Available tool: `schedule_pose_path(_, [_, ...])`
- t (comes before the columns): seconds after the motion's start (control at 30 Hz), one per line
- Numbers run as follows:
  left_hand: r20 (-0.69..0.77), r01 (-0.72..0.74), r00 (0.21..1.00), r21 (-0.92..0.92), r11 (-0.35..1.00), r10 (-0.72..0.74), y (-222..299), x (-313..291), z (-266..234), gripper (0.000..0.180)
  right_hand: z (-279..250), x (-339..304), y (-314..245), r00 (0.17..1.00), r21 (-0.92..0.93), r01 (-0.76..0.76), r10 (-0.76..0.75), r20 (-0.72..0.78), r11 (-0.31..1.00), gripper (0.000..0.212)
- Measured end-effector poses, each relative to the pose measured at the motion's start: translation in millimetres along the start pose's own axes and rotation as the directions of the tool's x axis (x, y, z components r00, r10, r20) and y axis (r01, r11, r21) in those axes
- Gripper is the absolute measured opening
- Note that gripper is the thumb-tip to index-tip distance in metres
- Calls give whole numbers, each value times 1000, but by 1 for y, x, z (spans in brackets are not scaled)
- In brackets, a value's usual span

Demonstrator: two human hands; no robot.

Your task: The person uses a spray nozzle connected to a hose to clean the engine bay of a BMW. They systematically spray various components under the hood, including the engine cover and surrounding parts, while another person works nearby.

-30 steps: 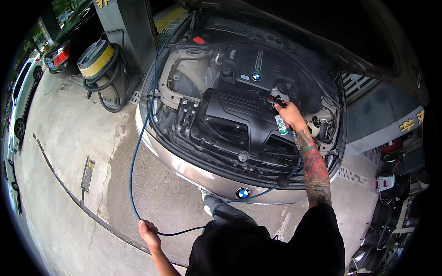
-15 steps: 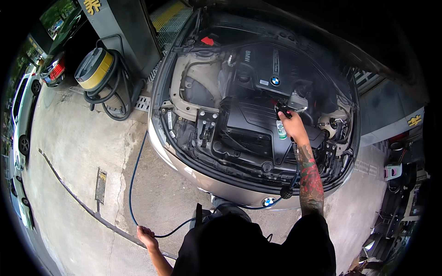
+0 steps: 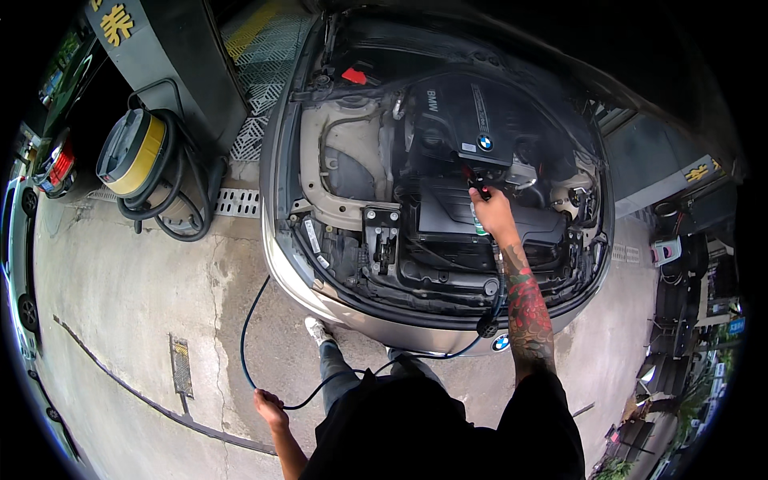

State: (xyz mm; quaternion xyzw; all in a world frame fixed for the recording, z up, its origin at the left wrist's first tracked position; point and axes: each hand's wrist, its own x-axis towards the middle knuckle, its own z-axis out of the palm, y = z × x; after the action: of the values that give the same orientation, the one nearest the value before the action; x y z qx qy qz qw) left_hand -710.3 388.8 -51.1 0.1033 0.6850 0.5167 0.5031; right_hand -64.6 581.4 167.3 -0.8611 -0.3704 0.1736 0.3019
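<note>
Your right hand (image 3: 494, 214) is wrapped around a spray gun (image 3: 478, 187) with a small green-labelled bottle (image 3: 479, 226), held over the engine bay just in front of the black engine cover (image 3: 456, 120). Your left hand (image 3: 270, 406), low and out beside the car's front, is closed around the blue air hose (image 3: 243, 340), which loops past your legs. A yellow-banded canister vacuum (image 3: 144, 160) stands well to the left.

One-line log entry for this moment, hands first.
Left hand: closed around blue hose | Right hand: gripping spray gun over open engine bay | Nearby: vacuum cleaner left of car
</note>
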Motion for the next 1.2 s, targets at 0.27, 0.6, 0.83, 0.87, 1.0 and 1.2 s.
schedule_pose_path(0.27, [79,16,997,110,994,-25,57,111,-1,37,35,13,-45,985,-54,-131,124,-120,990,44])
schedule_pose_path(0.6, [112,95,988,139,986,-111,83,158,3,33,61,52,-82,963,35,-249,251,-101,968,40])
schedule_pose_path(0.83, [55,118,990,183,976,-131,94,176,-6,33,82,82,-94,959,1,-265,263,-106,964,40])
schedule_pose_path(0.87, [50,122,990,176,977,-132,93,179,-6,33,84,86,-96,963,11,-251,251,-98,968,40])
schedule_pose_path(1.0, [45,136,988,158,978,-144,98,178,-7,32,99,88,-112,973,26,-224,225,-45,974,39])
schedule_pose_path(1.2, [68,118,989,157,980,-130,103,185,-5,34,113,85,-130,977,-36,-203,200,-80,978,38])
